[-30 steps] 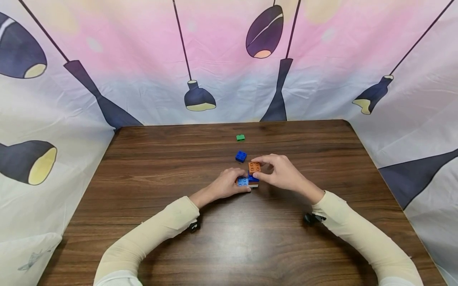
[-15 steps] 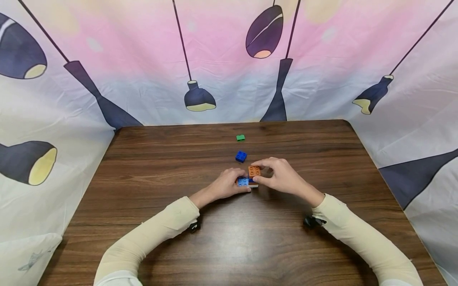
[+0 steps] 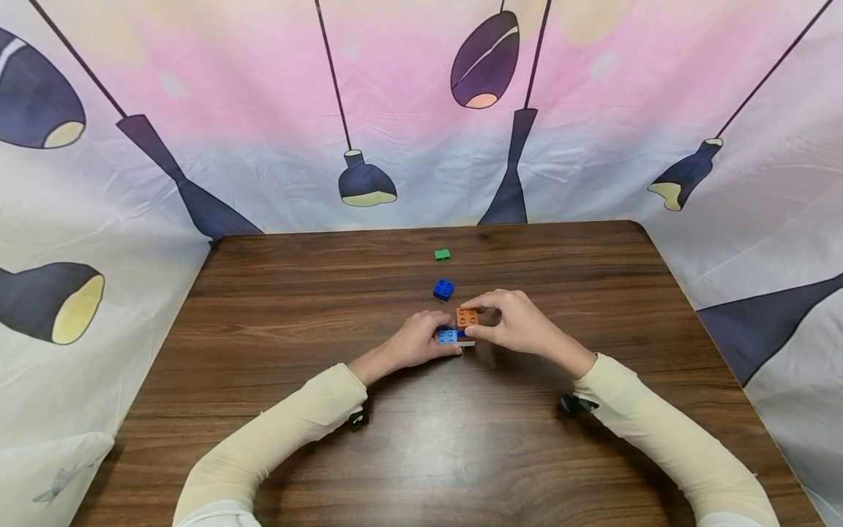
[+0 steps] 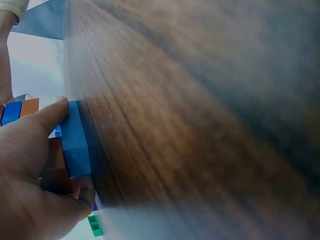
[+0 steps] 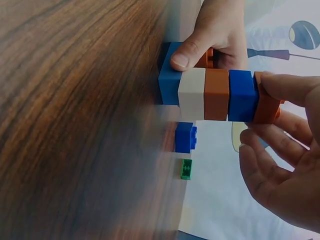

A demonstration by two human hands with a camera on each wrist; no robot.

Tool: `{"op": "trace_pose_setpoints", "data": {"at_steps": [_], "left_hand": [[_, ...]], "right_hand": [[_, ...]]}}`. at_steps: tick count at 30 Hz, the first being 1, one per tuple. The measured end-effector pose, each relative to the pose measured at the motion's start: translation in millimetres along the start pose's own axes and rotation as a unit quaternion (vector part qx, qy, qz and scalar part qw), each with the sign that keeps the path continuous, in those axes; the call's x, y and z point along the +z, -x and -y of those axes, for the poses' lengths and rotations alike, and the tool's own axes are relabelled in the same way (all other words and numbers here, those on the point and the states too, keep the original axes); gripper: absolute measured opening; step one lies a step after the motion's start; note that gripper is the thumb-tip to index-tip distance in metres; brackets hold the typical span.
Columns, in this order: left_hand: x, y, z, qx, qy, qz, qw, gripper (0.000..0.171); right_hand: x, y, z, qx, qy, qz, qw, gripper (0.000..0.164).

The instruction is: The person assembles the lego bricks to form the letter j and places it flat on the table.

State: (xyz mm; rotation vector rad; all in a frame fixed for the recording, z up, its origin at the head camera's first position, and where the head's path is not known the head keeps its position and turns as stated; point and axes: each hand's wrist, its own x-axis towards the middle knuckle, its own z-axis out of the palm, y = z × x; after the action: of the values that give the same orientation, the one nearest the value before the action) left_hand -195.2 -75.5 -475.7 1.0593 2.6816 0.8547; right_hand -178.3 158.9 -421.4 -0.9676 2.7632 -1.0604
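Note:
My left hand [image 3: 416, 338] holds the long blue base brick [image 4: 76, 142] at the table, thumb on one side and fingers on the other. An orange-brown brick [image 4: 57, 170] sits on that base beside the fingers. From the base's other end rises a stack: a white brick [image 5: 191, 95], an orange-brown brick [image 5: 216, 95], a dark blue brick [image 5: 241, 95] and an orange brick [image 5: 265, 102] on top. My right hand [image 3: 523, 322] pinches this top brick between thumb and fingers. In the right wrist view a thin gap shows between it and the dark blue brick.
Just beyond the stack lies a loose dark blue brick [image 3: 443, 289]. A small green brick [image 3: 442, 255] is farther off, near the back edge of the wooden table [image 3: 316, 293]. A printed cloth [image 3: 421, 110] hangs behind.
My right hand has come down slightly toward me with the orange brick, which covers more of the dark blue brick beneath it. My left hand has stayed in place on the base.

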Motion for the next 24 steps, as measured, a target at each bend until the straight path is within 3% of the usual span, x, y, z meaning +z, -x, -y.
{"op": "trace_pose_setpoints", "data": {"at_steps": [12,24], "left_hand": [[0.2,0.4,1.0,0.007,-0.001,-0.001,1.0,0.035],[0.9,0.3,1.6,0.005,-0.006,-0.004,1.0,0.035]], "right_hand": [[-1.4,-0.2,3.2,0.0,0.049,-0.003,0.999,0.038],[-0.1,-0.5,3.2,0.017,0.037,0.01,0.999,0.038]]}}
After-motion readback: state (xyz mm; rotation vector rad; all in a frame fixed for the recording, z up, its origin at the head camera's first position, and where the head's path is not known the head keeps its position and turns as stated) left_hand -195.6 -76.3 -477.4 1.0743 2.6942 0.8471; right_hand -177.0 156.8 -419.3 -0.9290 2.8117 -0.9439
